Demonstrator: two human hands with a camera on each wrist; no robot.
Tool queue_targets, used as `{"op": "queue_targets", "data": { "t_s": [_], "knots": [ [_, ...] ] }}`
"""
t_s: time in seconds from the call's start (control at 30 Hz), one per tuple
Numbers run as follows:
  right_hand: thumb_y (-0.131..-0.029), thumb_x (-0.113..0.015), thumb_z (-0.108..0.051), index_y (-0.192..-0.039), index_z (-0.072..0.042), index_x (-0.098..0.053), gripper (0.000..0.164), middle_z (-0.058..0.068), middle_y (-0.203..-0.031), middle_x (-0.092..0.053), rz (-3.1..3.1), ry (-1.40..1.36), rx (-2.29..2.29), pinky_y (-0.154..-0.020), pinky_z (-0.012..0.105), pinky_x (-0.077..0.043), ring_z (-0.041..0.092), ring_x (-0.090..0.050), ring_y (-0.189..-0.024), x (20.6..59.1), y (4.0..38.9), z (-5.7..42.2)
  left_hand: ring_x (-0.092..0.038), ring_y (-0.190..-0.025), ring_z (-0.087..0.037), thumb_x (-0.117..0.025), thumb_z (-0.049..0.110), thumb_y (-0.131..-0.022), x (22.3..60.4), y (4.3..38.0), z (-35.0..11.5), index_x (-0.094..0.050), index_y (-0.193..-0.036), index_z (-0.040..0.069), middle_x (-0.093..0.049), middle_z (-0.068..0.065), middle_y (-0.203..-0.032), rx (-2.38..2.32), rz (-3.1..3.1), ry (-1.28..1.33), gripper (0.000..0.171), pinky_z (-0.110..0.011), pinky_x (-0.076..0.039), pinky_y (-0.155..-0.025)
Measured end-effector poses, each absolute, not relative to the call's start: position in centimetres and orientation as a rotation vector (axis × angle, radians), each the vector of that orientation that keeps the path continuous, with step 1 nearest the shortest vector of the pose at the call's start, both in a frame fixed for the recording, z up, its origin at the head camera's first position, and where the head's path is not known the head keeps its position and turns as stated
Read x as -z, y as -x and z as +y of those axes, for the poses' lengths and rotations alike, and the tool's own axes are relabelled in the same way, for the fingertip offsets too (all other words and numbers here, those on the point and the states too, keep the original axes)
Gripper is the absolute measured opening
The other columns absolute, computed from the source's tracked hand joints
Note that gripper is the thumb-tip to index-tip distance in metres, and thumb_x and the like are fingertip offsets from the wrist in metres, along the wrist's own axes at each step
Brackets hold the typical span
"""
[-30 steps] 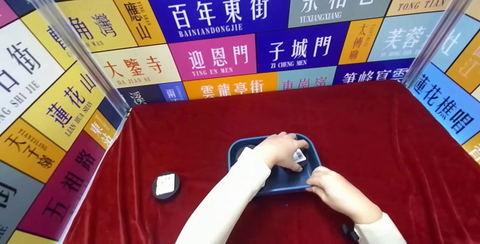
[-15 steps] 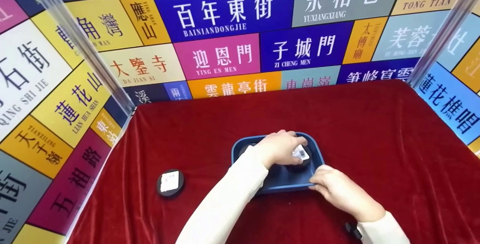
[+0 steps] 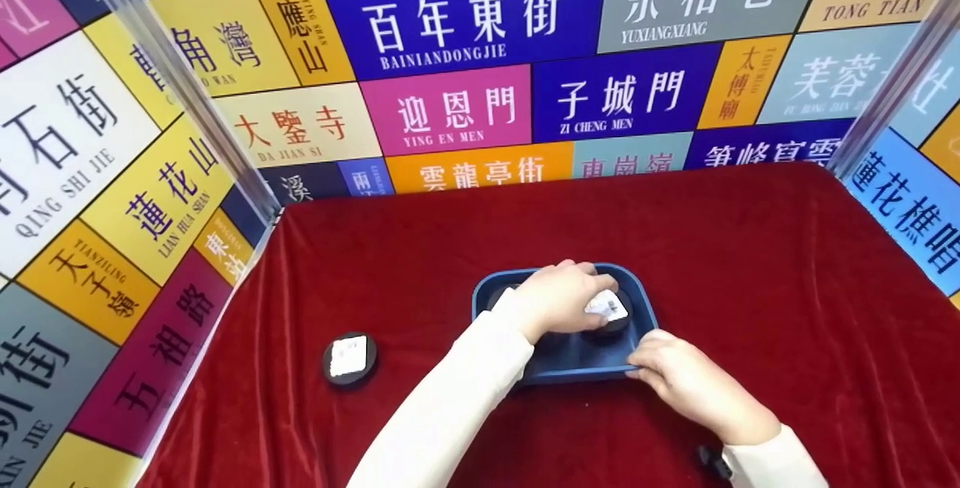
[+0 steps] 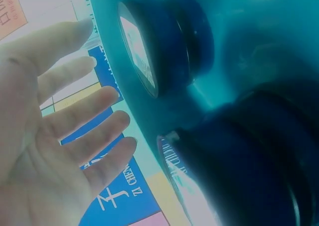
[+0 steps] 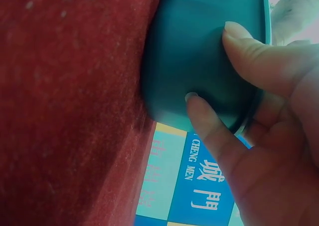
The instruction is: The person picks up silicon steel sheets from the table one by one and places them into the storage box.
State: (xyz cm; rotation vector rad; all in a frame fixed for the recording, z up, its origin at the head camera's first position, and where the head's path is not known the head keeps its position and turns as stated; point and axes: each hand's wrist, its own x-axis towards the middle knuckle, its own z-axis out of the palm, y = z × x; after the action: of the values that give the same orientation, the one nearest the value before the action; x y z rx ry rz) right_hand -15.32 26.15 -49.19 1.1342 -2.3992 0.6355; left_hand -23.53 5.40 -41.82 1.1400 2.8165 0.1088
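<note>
A blue bin [image 3: 577, 375] stands on the red cloth with black round jars in it. My left hand [image 3: 562, 297] is over the bin, close to a white-labelled jar [image 3: 606, 308]. In the left wrist view my left fingers [image 4: 87, 116] are extended and apart, with a gap between them and the two jars, a far jar [image 4: 172, 46] and a nearer jar [image 4: 249, 156]. My right hand [image 3: 686, 379] grips the bin's front right corner. In the right wrist view its thumb and a finger press the outer wall [image 5: 184, 56], while other fingers go behind the rim.
Another black round jar [image 3: 350, 358] with a white label lies on the red cloth [image 3: 420, 248], left of the bin. Printed sign panels [image 3: 457, 109] stand behind and at both sides. A small black object [image 3: 714, 462] is beside my right wrist.
The head view has shifted slightly. My left thumb has risen a little and shows more of the jar beneath it. My right hand keeps its grip on the bin's corner.
</note>
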Motion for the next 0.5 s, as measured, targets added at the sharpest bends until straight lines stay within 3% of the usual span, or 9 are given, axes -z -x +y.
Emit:
{"op": "queue_targets", "data": {
  "t_s": [0.5],
  "knots": [
    [-0.074,-0.083,-0.001,-0.081,-0.014,-0.073,0.018,-0.01,-0.077,-0.066,-2.381,-1.138,-0.648,-0.076,0.02,-0.044,0.013,-0.056,-0.078,49.3,15.5,26.3,-0.058,-0.11,-0.014,-0.067,0.043,-0.094,40.8,22.0,4.8,-0.06,-0.138,0.034,-0.064,0.005,-0.126,-0.143,2.817,-1.165,0.045,-0.032,-0.051,-0.1]
  ]
}}
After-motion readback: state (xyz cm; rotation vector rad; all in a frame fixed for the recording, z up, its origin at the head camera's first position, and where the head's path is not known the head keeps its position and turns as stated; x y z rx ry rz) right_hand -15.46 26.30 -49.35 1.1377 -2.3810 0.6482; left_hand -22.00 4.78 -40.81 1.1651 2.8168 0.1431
